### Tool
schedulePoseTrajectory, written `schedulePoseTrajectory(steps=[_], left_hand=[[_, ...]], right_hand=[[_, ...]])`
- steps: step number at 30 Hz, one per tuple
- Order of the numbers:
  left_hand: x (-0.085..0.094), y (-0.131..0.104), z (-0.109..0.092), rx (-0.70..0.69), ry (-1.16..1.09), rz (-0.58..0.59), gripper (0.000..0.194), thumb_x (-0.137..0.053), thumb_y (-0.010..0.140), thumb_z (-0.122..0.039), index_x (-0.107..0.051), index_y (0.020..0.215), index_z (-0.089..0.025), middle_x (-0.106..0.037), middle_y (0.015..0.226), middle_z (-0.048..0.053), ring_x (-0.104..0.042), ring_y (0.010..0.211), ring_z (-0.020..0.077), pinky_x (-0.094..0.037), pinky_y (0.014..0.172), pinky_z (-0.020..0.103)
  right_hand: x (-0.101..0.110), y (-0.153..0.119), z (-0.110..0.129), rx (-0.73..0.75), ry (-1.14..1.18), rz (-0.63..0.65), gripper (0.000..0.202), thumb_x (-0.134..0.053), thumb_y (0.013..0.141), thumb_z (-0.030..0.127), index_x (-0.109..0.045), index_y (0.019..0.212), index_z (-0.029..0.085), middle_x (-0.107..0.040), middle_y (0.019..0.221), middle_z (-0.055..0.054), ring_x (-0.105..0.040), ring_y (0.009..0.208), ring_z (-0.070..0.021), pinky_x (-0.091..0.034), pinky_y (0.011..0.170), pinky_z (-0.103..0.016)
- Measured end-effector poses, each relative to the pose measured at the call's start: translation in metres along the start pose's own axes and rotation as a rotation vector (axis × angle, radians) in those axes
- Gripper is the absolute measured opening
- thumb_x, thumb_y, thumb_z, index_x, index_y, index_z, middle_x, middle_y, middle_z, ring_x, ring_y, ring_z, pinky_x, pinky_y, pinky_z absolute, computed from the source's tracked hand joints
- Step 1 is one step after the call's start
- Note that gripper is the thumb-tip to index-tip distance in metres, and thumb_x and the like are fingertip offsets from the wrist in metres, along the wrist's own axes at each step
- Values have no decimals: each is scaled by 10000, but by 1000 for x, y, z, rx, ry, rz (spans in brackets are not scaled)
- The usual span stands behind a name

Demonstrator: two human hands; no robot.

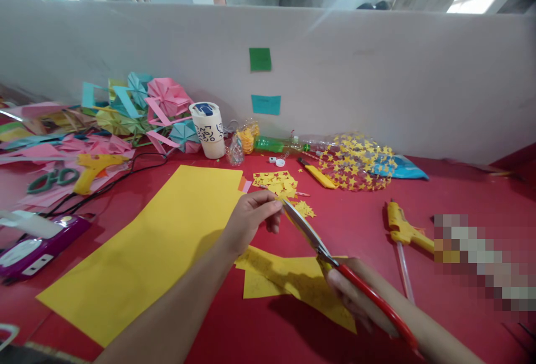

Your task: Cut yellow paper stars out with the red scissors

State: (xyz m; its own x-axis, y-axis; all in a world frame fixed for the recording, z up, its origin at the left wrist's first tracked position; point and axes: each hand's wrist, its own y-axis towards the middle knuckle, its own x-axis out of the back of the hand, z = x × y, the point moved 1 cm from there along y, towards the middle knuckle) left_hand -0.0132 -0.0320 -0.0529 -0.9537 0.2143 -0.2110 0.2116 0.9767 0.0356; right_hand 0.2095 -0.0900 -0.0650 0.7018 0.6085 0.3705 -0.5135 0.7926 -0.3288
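Note:
My left hand is closed in a pinch at the centre, its fingertips at the tips of the scissors; a small yellow bit shows there. My right hand grips the red-handled scissors, whose blades point up and left and look nearly closed. Under both hands lie cut yellow paper pieces. A large yellow sheet spreads to the left. Just beyond my left hand are small yellow stars and star-punched scraps.
Behind stand a white cup, a green bottle and a star-covered plastic piece. A yellow cutter lies near it. Glue guns lie left and right. Green scissors, a purple power strip and paper decorations are left.

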Motion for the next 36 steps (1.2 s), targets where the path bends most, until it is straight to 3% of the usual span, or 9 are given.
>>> schedulePoseTrajectory(steps=[4, 18, 25, 36], left_hand=[[1, 0, 0, 12, 5, 2, 162, -559, 786, -251, -591, 661, -152, -541, 560, -10, -516, 491, 80, -443, 466, 202], [7, 2, -4, 57, 21, 40, 159, -588, 758, -251, -590, 639, -145, -532, 545, -17, -505, 462, 77, -439, 442, 203], [9, 2, -2, 48, 19, 53, 156, -586, 770, -239, -594, 644, -147, -539, 551, -19, -506, 465, 78, -435, 435, 202], [10, 1, -7, -72, 212, 46, 236, -499, 843, -254, -572, 648, -142, -533, 572, -15, -531, 477, 85, -436, 473, 211]], right_hand=[[1, 1, -2, -3, -45, 22, 512, -320, 853, 670, -329, 629, 210, -316, 486, 74, -277, 391, -59, -203, 373, -196], [4, 1, 3, 6, -41, 41, 484, -424, 840, 631, -308, 622, 215, -271, 504, 81, -256, 432, -65, -196, 387, -188], [6, 2, 6, -19, 14, 53, 429, -519, 842, 531, -325, 635, 210, -283, 527, 82, -267, 454, -62, -211, 399, -182], [4, 1, 5, 15, -34, 40, 449, -431, 855, 596, -321, 639, 218, -296, 444, 97, -287, 347, -50, -200, 348, -186]])
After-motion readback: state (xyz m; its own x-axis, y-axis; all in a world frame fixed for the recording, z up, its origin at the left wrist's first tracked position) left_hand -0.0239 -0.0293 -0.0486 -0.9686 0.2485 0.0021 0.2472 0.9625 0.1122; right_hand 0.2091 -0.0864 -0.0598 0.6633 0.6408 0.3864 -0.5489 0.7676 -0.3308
